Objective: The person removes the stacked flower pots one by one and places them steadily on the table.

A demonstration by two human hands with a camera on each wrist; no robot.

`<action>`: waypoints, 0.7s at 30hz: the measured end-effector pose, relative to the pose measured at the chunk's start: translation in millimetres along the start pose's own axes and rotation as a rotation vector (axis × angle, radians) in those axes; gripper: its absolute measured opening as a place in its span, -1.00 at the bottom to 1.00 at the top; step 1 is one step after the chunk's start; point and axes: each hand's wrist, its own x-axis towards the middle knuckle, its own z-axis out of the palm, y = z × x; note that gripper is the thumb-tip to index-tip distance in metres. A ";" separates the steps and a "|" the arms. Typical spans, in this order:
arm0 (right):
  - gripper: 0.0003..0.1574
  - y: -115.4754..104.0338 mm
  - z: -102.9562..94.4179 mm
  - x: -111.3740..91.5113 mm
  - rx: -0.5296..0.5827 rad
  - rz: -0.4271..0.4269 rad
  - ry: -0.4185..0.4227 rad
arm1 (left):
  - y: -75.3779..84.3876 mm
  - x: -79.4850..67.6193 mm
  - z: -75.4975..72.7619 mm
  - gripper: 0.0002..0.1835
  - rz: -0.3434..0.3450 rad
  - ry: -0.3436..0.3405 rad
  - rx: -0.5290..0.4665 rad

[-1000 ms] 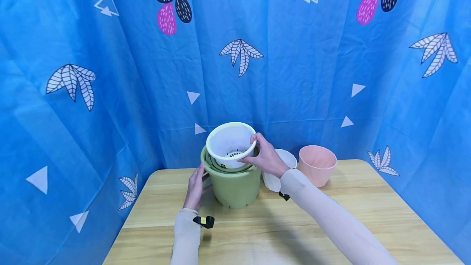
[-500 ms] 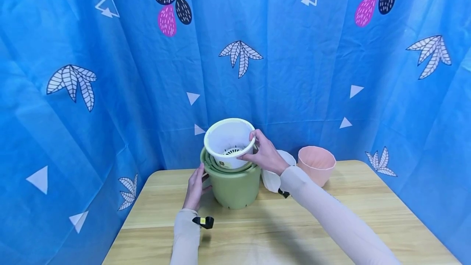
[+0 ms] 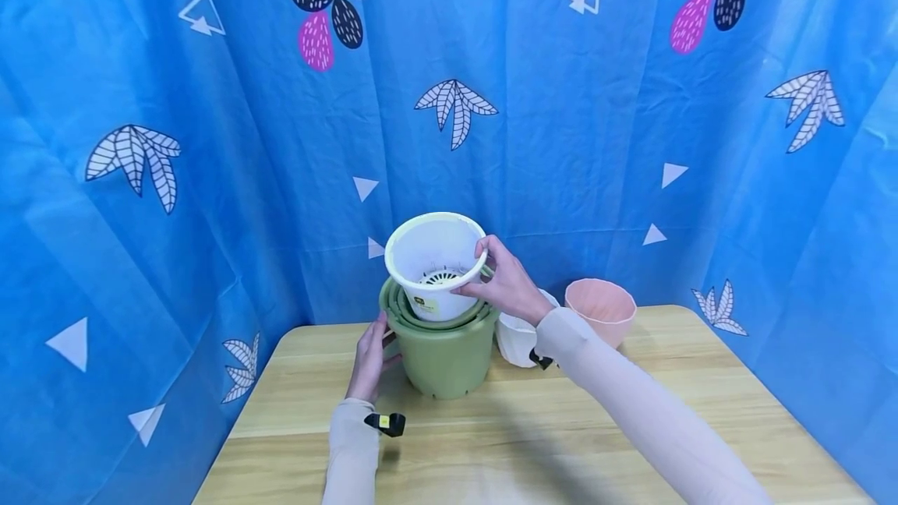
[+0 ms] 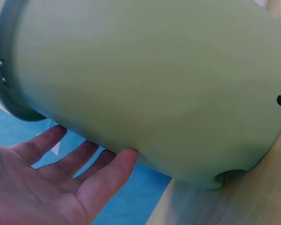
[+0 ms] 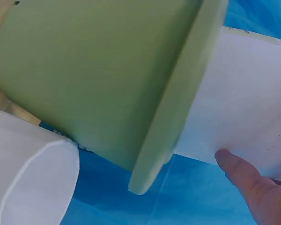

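My right hand (image 3: 510, 287) grips the right rim of a white flowerpot (image 3: 436, 244), thumb outside on its wall. The white flowerpot is tilted, its base down inside the mouth of a large green flowerpot (image 3: 449, 365); slots show in its floor. More green rims are nested within the large one. My left hand (image 3: 366, 361) rests against the left side of the green flowerpot, near its rim. In the left wrist view its extended fingers (image 4: 107, 176) touch the green wall (image 4: 131, 70). The right wrist view shows the white pot's wall (image 5: 234, 98) rising out of the green rim (image 5: 178, 103).
A white faceted pot (image 3: 517, 340) lies tilted just right of the green flowerpot, partly behind my right wrist. Beyond it stands a pink pot (image 3: 601, 304). The wooden table (image 3: 456, 450) backs onto a blue patterned curtain (image 3: 561, 100).
My right hand has raised the white flowerpot a little, up and slightly left, so more of its wall and label shows above the green rims. My left hand has stayed in place.
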 end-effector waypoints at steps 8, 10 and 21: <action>-0.20 -12.7 -7.6 -0.4 0.040 -0.025 0.001 | 0.7 -1.2 -1.0 -0.08 -0.006 -0.023 0.002; -0.22 -14.4 -9.3 -0.4 0.048 -0.033 0.006 | 1.2 -1.5 -0.9 -0.08 -0.006 -0.025 0.000; -0.21 -17.7 -16.6 -2.2 0.011 -0.052 0.040 | 1.6 -2.2 0.5 -0.08 -0.010 -0.019 0.016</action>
